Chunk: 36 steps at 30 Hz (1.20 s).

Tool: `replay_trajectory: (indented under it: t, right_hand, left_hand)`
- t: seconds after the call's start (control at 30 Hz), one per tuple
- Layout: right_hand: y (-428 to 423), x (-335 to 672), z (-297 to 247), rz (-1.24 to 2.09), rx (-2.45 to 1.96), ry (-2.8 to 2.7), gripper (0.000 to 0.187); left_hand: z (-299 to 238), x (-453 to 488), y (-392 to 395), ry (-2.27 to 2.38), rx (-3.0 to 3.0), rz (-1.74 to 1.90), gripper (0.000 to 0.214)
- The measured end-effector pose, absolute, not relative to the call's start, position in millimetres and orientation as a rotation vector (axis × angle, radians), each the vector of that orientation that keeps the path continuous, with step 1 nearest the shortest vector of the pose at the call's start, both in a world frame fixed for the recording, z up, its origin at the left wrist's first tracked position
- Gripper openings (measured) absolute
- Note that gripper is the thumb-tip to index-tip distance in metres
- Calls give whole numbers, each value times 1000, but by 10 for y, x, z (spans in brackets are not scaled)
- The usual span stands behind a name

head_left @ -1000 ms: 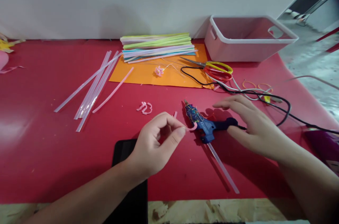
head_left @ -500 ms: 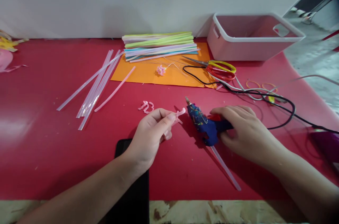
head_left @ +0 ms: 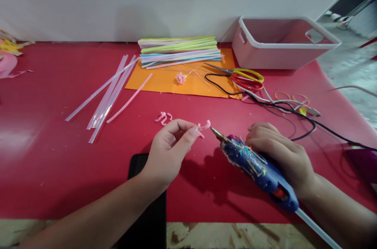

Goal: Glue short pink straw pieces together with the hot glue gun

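Observation:
My left hand (head_left: 171,151) pinches a small curled pink straw piece (head_left: 203,127) between thumb and fingers, just above the red table (head_left: 53,154). My right hand (head_left: 279,154) grips a blue glue gun (head_left: 256,168) lifted off the table, its metal nozzle (head_left: 216,134) pointing up and left, a short gap from the pink piece. A clear glue stick (head_left: 316,229) sticks out of the gun's back. More curled pink pieces (head_left: 164,118) lie on the table a little left of my left hand.
A stack of coloured straws (head_left: 179,50) and a small pink flower (head_left: 180,78) lie on orange paper (head_left: 165,82). Clear glue sticks (head_left: 107,92) lie left. Scissors (head_left: 244,76), cables (head_left: 282,105), rubber bands (head_left: 290,96) and a white bin (head_left: 282,43) sit right. A black phone (head_left: 147,202) lies under my left forearm.
My right hand closed on the glue gun and lifted it off the table, turning its nozzle toward the pink piece. My left hand stayed nearly in place, pinching the piece.

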State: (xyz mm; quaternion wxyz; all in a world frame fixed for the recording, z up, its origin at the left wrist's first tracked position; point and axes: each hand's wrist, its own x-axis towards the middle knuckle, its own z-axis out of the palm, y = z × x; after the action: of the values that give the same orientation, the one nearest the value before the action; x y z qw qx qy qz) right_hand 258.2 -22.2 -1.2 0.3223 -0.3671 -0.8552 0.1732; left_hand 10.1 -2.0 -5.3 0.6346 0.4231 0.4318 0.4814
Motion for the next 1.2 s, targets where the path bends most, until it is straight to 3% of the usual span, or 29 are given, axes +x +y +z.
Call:
replay_trajectory:
  t: [0.37,0.8,1.2]
  right_hand:
    - [-181,2624,13,603,-747,-2282,15]
    - [-308,2604,90,1017,-1086,-1951,10]
    - [-303,2614,102,1007,-1109,-1966,9]
  left_hand:
    - [65,112,-32,923,1256,1105,13]
    - [-3,80,-63,862,1539,1153,13]
    - [-2,79,-70,830,1568,1154,12]
